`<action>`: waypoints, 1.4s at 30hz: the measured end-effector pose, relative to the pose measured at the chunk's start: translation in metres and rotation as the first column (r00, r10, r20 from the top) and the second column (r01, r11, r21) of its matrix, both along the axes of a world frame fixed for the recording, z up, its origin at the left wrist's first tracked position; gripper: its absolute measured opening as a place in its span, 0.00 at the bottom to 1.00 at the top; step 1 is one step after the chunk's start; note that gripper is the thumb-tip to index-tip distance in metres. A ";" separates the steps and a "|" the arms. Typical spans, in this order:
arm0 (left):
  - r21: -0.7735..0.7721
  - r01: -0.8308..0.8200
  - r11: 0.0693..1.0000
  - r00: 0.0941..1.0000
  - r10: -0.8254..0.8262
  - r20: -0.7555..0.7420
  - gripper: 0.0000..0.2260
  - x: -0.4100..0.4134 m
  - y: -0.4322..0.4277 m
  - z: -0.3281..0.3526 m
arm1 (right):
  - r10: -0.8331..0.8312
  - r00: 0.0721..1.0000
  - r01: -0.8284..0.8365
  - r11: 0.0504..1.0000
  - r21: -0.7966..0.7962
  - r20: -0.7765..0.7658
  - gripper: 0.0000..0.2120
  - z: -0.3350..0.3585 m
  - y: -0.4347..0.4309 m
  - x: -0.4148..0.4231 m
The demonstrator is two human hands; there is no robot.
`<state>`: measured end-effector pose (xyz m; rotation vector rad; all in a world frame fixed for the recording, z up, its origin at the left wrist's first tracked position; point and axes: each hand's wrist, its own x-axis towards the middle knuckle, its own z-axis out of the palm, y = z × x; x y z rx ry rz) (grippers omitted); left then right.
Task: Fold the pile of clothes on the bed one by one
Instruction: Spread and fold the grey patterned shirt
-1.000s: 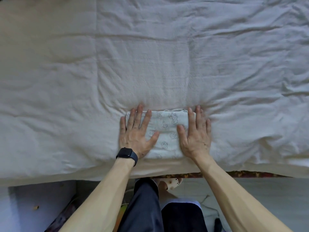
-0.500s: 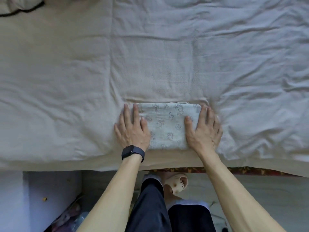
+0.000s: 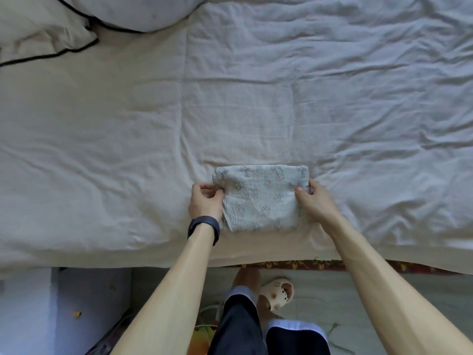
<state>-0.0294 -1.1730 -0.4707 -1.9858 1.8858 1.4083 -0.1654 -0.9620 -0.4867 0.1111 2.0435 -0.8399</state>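
The folded garment (image 3: 259,197), pale with small printed figures, lies on the bed (image 3: 128,149) close to its near edge. Half a second ago both palms lay flat on top of it; now each hand has moved out to a side. The left hand (image 3: 206,202) pinches the garment's left edge between thumb and curled fingers, and the right hand (image 3: 313,201) grips the right edge. A dark watch (image 3: 204,228) sits on the left wrist. Pillows (image 3: 133,11) have come into view, far up-left of the garment.
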 end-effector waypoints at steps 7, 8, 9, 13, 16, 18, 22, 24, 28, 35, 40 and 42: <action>0.399 -0.138 0.906 0.970 0.206 -0.132 0.08 -0.001 -0.017 -0.008 | -0.239 0.956 0.256 0.963 -0.088 0.171 0.16 -0.002 -0.001 -0.007; 0.418 -0.136 0.899 0.965 0.214 -0.148 0.08 -0.001 -0.018 -0.007 | -0.258 0.947 0.281 0.954 -0.103 0.191 0.18 -0.002 0.000 -0.007; 0.425 -0.127 0.896 0.961 0.218 -0.172 0.08 0.000 -0.018 -0.008 | -0.267 0.941 0.294 0.949 -0.116 0.209 0.19 -0.001 0.002 -0.007; 0.333 -0.027 0.942 0.962 0.115 -0.247 0.11 0.003 -0.022 -0.008 | -0.285 0.920 0.334 0.929 -0.158 0.269 0.21 0.004 0.004 -0.006; 0.379 0.024 0.925 0.947 0.101 -0.306 0.15 0.000 -0.026 -0.005 | -0.292 0.904 0.369 0.903 -0.222 0.313 0.20 0.011 0.005 -0.007; 0.415 0.037 0.909 0.937 0.113 -0.330 0.18 0.001 -0.028 -0.008 | -0.284 0.899 0.377 0.889 -0.261 0.332 0.19 0.014 0.005 -0.008; 0.283 0.129 0.950 0.972 -0.064 -0.228 0.13 -0.003 -0.026 -0.017 | -0.302 0.893 0.397 0.879 -0.266 0.335 0.19 0.010 0.005 -0.009; 0.290 0.152 0.945 0.981 -0.107 -0.164 0.15 -0.007 -0.025 -0.019 | -0.313 0.895 0.400 0.879 -0.261 0.319 0.20 0.009 0.003 -0.010; 0.379 0.096 0.920 0.968 0.003 -0.252 0.14 0.001 -0.027 -0.016 | -0.354 0.887 0.432 0.863 -0.263 0.298 0.20 0.011 0.005 -0.005; 0.290 0.098 0.952 0.904 0.037 -0.427 0.16 -0.011 -0.011 0.047 | -0.436 0.884 0.466 0.801 -0.375 0.168 0.19 0.079 0.026 0.008; 0.177 0.267 0.947 0.783 -0.106 -0.613 0.06 -0.068 0.011 0.183 | -0.538 0.843 0.454 0.703 -0.548 0.008 0.17 0.209 0.059 -0.008; 0.140 0.359 0.923 0.711 -0.174 -0.681 0.05 -0.093 0.027 0.252 | -0.595 0.800 0.436 0.666 -0.605 -0.079 0.18 0.272 0.080 -0.018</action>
